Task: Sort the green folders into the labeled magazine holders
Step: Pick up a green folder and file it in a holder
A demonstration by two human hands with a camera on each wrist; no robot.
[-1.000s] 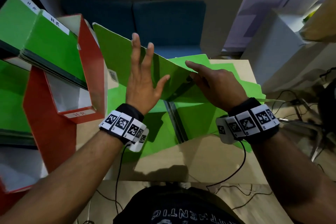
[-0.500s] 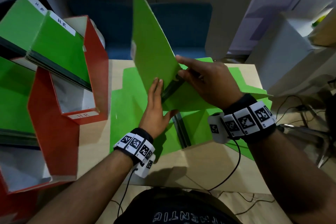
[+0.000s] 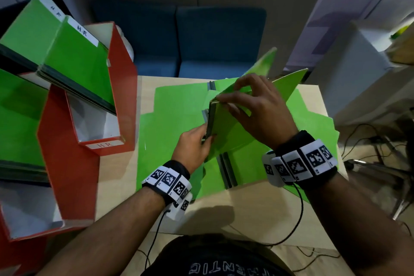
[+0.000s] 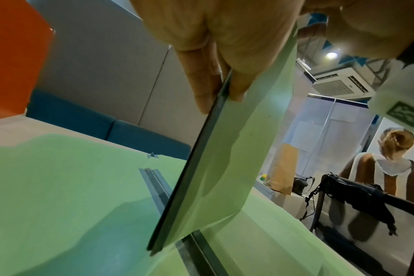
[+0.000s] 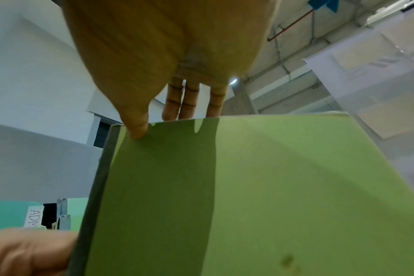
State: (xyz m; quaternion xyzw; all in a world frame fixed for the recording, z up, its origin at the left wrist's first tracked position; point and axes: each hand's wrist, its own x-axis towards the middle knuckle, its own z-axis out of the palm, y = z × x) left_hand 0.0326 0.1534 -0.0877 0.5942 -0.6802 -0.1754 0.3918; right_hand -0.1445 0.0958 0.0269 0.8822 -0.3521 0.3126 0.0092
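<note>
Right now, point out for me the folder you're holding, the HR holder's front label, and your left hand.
held green folder [image 3: 226,132], head view, on its near cover face.
HR label [image 3: 104,144], head view, on the white strip at the red magazine holder's front lip.
left hand [image 3: 193,148], head view, on the back of the hand.

The upright green folder [image 3: 226,127] has been folded shut (spine leftward), both hands now pinching it.
</note>
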